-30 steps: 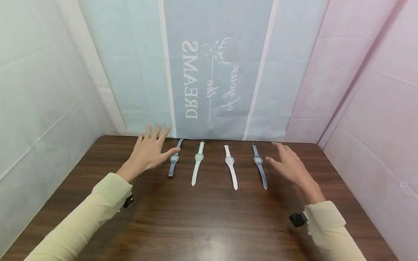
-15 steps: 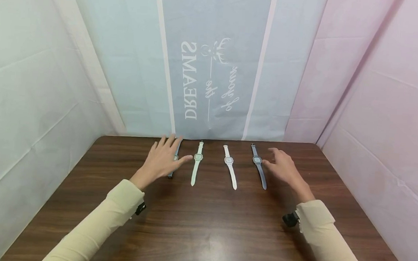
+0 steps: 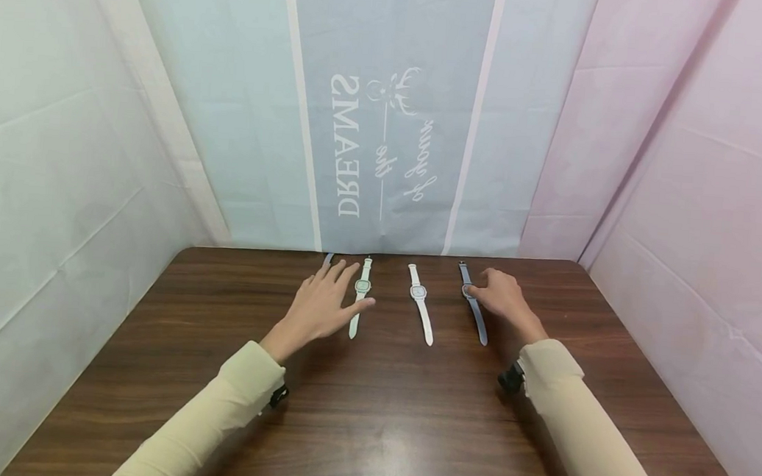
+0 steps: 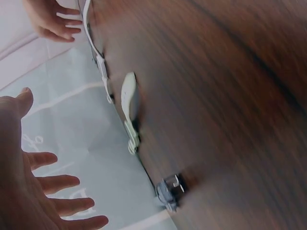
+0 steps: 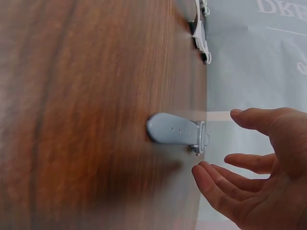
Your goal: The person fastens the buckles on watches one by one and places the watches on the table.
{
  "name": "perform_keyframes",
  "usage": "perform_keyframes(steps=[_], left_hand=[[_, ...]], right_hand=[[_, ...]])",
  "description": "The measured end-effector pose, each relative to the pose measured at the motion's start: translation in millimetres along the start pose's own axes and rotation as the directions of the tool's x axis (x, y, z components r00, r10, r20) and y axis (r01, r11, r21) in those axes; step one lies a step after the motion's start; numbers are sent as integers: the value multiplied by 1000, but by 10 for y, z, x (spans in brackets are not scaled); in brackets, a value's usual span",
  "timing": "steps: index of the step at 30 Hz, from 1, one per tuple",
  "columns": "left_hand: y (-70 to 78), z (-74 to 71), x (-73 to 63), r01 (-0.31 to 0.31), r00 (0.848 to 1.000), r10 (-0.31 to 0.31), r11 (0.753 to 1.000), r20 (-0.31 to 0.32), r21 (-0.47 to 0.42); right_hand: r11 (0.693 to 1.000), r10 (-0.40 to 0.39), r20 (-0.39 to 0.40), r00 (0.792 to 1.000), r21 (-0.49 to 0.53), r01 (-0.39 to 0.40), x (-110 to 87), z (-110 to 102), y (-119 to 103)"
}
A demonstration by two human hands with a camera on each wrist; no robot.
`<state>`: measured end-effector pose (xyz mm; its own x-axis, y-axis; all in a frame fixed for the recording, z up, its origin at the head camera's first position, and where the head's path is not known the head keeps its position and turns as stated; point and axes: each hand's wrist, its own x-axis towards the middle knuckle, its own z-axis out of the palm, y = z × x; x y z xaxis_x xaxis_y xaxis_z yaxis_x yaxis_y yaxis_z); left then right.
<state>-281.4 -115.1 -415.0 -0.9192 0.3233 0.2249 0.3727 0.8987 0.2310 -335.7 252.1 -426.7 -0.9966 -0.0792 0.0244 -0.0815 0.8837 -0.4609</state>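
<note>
Four-in-a-row style, wristwatches lie lengthwise near the table's back edge. Over the leftmost blue watch spreads my left hand, hiding most of it in the head view; its thumb overlaps the pale green watch. The left wrist view shows those fingers straight and apart, holding nothing. A white watch lies right of the green one. My right hand is at the rightmost blue-grey watch, thumb overlapping its case in the head view. In the right wrist view its fingers are parted and slightly bent, with nothing between them.
The brown wooden table has a fabric backdrop with lettering right behind its back edge. Pale cloth walls stand on the left and right. Each wrist carries a small black camera, as on the right wrist.
My left hand has moved right and toward me, from beside the left blue watch to over it and the green one. My right hand has moved left to the rightmost watch. The watches have not moved.
</note>
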Motion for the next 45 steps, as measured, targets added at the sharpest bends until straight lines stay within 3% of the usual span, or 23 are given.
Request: perform_keyframes(steps=[11, 19, 23, 31, 38, 45], left_hand=[[173, 41, -42, -31, 999, 31, 999, -9, 28], [328, 123, -96, -51, 998, 50, 998, -25, -24], [398, 133, -115, -62, 998, 62, 997, -17, -41], [458, 60, -100, -71, 997, 69, 996, -44, -46], [480, 77, -94, -82, 995, 78, 994, -57, -72], [499, 111, -92, -80, 995, 75, 992, -58, -93]], right_hand=[[990, 140, 5, 990, 9, -140, 195, 58, -33], [973, 232, 42, 972, -9, -232, 262, 120, -72], [969, 248, 45, 968, -10, -248, 280, 164, -70], [980, 197, 17, 980, -1, -197, 301, 106, -99], [978, 179, 33, 983, 106, -182, 244, 54, -70], [935, 211, 79, 974, 276, -224, 164, 12, -46]])
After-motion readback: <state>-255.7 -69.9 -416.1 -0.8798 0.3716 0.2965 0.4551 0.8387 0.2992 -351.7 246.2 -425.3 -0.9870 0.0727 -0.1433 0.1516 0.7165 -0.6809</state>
